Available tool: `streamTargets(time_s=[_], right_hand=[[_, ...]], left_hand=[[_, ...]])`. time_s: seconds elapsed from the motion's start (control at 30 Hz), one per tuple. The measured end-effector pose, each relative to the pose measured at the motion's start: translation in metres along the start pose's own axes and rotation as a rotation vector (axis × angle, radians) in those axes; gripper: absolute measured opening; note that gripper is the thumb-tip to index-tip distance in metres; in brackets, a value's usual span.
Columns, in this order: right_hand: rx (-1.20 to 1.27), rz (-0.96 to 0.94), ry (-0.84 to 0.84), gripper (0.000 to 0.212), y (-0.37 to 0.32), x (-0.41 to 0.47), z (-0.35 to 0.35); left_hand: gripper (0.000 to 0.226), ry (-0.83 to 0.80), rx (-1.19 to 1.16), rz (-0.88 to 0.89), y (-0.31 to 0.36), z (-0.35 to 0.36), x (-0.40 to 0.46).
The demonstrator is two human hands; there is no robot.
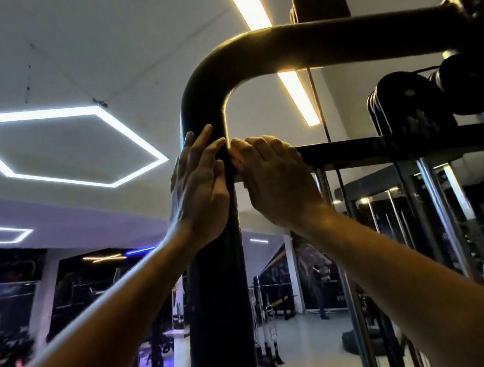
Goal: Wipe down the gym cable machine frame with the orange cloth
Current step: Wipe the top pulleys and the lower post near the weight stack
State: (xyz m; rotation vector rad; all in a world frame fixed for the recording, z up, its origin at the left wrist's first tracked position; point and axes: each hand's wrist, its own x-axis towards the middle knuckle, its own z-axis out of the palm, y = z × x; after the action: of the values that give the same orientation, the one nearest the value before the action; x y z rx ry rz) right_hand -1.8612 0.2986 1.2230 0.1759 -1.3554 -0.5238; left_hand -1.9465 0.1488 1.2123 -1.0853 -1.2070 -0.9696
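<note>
Both arms are raised to the black cable machine frame, hands meeting where the upright post joins the horizontal crossbar. Left hand lies flat on the left face of the post, fingers straight and spread upward, grip wide, holding nothing visible. Right hand is curled over the left end of the crossbar, right beside the post, fingers folded down. A sliver of the orange cloth shows under its fingertips, pressed into the corner; the rest is hidden by the hand. Above, the post bends right into the top tube. Pulleys sit on the right. Hexagonal ceiling light is on the far left.
</note>
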Motion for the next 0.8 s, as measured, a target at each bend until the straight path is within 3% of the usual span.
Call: streamTargets(time_s=[0.17, 0.3, 0.43, 0.57, 0.7, 0.8], right_hand=[[-0.079, 0.141, 0.022, 0.039, 0.048, -0.019, -0.032], [-0.011, 0.25, 0.074, 0.047, 0.013, -0.008, -0.011], [0.08, 0.129, 0.037, 0.049, -0.024, 0.001, 0.01], [-0.041, 0.043, -0.01, 0.044, 0.014, -0.009, -0.014], [-0.126, 0.225, 0.086, 0.035, 0.06, -0.03, -0.04], [-0.064, 0.334, 0.121, 0.033, 0.047, -0.026, -0.031]], left_hand=[[0.051, -0.029, 0.011, 0.018, 0.001, 0.001, 0.0], [0.052, -0.022, -0.032, 0.028, -0.003, 0.002, 0.0], [0.051, 0.008, -0.044, 0.042, -0.006, 0.005, -0.001], [0.052, -0.028, -0.034, 0.044, -0.002, 0.001, -0.004], [0.052, -0.053, 0.043, 0.094, -0.002, 0.0, -0.006], [0.052, -0.066, 0.08, 0.107, -0.002, 0.001, -0.006]])
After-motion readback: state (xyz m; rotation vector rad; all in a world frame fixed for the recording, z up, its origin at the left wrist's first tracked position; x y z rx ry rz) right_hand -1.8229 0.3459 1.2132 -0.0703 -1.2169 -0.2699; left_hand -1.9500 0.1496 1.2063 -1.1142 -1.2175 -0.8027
